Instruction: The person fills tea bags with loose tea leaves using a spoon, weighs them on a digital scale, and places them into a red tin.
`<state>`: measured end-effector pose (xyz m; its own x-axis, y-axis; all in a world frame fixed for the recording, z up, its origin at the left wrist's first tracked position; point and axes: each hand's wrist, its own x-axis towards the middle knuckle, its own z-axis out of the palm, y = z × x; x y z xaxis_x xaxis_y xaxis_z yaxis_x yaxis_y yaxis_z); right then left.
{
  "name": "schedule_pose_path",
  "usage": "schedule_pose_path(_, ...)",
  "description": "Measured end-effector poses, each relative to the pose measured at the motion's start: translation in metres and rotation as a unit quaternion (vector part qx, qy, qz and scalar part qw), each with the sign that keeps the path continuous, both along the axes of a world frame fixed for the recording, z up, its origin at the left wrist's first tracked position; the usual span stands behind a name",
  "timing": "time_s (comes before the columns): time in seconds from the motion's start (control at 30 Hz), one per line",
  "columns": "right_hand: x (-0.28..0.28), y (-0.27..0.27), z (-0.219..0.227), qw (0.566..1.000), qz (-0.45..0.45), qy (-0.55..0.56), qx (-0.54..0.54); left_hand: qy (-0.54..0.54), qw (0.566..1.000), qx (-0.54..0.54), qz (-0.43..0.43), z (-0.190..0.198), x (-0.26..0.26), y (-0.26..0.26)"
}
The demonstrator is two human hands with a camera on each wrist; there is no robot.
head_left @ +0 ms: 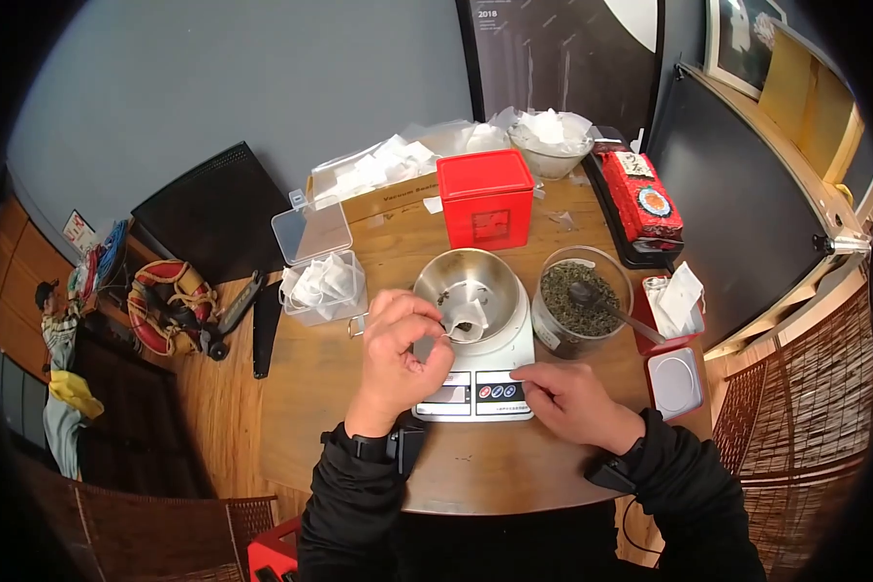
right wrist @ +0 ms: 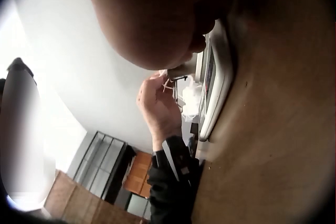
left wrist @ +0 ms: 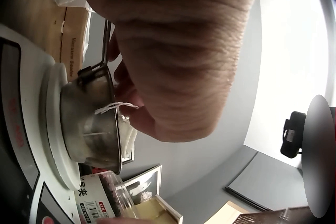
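My left hand (head_left: 403,349) pinches the edge of a small white bag (head_left: 468,322) inside the steel bowl (head_left: 495,276); a little dark leaf shows in the bag's mouth. In the left wrist view a white string (left wrist: 116,106) hangs over the bowl's rim by the fingers. Beneath the bowl is the white kitchen scale (head_left: 520,354). My right hand (head_left: 577,405) rests at the scale's right front edge, its index finger extended near the buttons (head_left: 498,392), holding nothing. Loose leaf bits lie in the bowl.
Right of the scale stands a clear tub (head_left: 551,335) of dried leaves with a dark spoon (head_left: 592,296). A plastic box of white bags (head_left: 322,286) is on the left. Behind are a red tin (head_left: 487,199), a carton (head_left: 388,202) and a glass bowl (head_left: 553,160).
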<state>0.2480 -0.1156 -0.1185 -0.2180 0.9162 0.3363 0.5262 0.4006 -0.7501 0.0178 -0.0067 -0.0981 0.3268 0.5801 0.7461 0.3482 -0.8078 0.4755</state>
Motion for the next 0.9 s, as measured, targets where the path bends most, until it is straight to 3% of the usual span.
schedule_pose_path(0.23, 0.008, -0.006, -0.022, 0.996, -0.011, 0.073, -0.041, -0.009, 1.000, -0.018, -0.011, 0.003, -0.001, 0.000)
schedule_pose_path(0.47, 0.005, -0.005, -0.008, 0.998, 0.022, 0.026, -0.053, 0.002, 1.000, -0.020, -0.003, 0.005, -0.001, -0.001)
schedule_pose_path(0.9, 0.007, -0.005, -0.015, 0.992, -0.007, 0.087, -0.088, 0.046, 0.999, -0.009, 0.005, 0.011, -0.004, -0.001)
